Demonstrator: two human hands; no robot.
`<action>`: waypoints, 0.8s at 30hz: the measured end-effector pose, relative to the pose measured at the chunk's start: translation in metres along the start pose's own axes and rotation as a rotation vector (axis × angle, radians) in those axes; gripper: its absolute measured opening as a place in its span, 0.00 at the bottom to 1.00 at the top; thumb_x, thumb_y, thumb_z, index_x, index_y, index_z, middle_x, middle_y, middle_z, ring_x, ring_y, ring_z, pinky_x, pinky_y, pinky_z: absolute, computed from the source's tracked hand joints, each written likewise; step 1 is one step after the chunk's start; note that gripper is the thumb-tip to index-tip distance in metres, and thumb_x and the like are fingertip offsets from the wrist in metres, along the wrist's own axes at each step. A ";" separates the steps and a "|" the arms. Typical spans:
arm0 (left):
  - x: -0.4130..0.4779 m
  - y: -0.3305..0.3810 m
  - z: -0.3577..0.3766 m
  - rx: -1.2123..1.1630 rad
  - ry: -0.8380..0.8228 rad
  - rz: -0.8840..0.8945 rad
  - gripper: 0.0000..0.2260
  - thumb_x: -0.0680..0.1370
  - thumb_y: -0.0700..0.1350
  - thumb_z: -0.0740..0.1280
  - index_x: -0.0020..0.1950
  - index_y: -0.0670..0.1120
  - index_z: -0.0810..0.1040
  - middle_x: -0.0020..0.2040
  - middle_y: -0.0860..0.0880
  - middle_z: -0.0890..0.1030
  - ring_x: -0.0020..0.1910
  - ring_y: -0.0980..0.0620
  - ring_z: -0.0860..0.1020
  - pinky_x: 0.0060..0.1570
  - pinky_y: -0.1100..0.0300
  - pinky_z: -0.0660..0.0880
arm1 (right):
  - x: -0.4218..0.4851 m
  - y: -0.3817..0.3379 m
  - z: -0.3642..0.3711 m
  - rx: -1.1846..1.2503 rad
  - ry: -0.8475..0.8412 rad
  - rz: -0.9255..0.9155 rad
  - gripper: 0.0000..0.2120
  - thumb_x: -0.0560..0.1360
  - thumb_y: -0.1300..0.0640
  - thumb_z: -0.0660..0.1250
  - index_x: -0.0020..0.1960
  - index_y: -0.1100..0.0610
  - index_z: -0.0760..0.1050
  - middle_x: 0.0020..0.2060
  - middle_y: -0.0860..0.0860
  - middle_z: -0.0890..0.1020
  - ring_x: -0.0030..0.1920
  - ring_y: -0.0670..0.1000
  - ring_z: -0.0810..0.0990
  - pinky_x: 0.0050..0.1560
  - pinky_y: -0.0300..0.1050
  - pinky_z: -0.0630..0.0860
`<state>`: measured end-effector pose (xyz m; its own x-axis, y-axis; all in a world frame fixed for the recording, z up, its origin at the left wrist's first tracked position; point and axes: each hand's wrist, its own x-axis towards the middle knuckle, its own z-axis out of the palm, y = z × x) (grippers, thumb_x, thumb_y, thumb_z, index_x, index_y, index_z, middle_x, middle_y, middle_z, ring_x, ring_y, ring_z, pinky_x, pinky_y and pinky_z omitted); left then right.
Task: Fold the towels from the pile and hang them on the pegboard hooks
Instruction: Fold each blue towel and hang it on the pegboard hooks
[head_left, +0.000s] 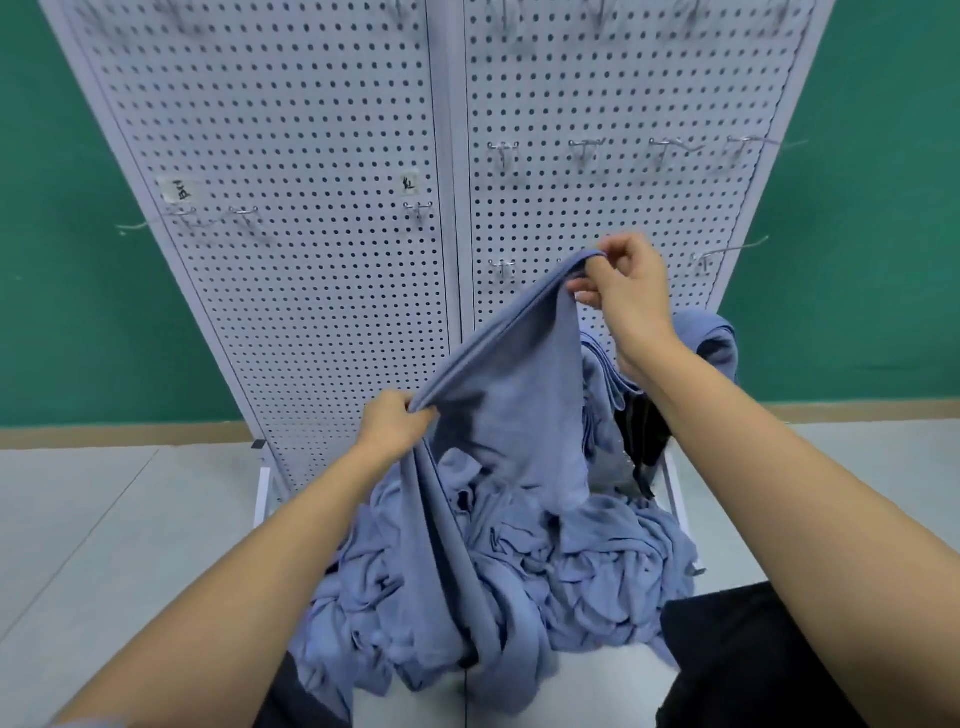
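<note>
Fingers (418, 415) of the left hand (392, 428) pinched the edge of a blue towel (509, 395) low above the pile (545, 571) heaped on the floor (130, 519) at the foot of the pegboard (311, 260); the right hand (626, 283) gripped the same edge higher, probably drawing it taut to find corners for folding. Hooks (584, 148) above carried nothing.

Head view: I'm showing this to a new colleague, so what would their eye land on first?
First, the blue towel stretched up in the middle, its edge pinched by the left hand low and the right hand higher. Below it lies a rumpled pile of more blue cloth. Behind stands a white pegboard with metal hooks.
</note>
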<state>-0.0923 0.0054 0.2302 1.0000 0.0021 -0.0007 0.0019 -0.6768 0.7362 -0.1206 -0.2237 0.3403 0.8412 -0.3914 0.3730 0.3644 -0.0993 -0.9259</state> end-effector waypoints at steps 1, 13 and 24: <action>-0.002 0.003 0.000 -0.088 -0.066 -0.053 0.12 0.76 0.43 0.66 0.34 0.44 0.69 0.33 0.42 0.73 0.34 0.47 0.71 0.34 0.55 0.68 | 0.000 0.007 -0.002 0.017 0.016 0.045 0.09 0.79 0.66 0.60 0.43 0.55 0.69 0.39 0.52 0.77 0.31 0.45 0.79 0.35 0.35 0.75; -0.009 0.046 -0.028 -1.391 -0.453 -0.299 0.13 0.80 0.48 0.59 0.59 0.43 0.76 0.55 0.44 0.81 0.58 0.47 0.77 0.61 0.53 0.72 | -0.038 0.077 0.000 -0.165 -0.285 0.432 0.09 0.80 0.56 0.63 0.54 0.62 0.73 0.45 0.53 0.77 0.44 0.50 0.79 0.50 0.42 0.79; -0.024 0.065 -0.042 -1.549 -0.569 -0.159 0.16 0.78 0.50 0.58 0.51 0.41 0.80 0.51 0.42 0.82 0.50 0.45 0.81 0.56 0.48 0.76 | -0.055 0.090 0.007 0.082 -0.825 0.634 0.34 0.69 0.31 0.64 0.69 0.50 0.72 0.64 0.47 0.78 0.66 0.48 0.74 0.71 0.50 0.65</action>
<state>-0.1159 -0.0079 0.3070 0.8628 -0.4930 -0.1116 0.4433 0.6318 0.6359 -0.1308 -0.2050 0.2367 0.8882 0.3995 -0.2267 -0.2392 -0.0191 -0.9708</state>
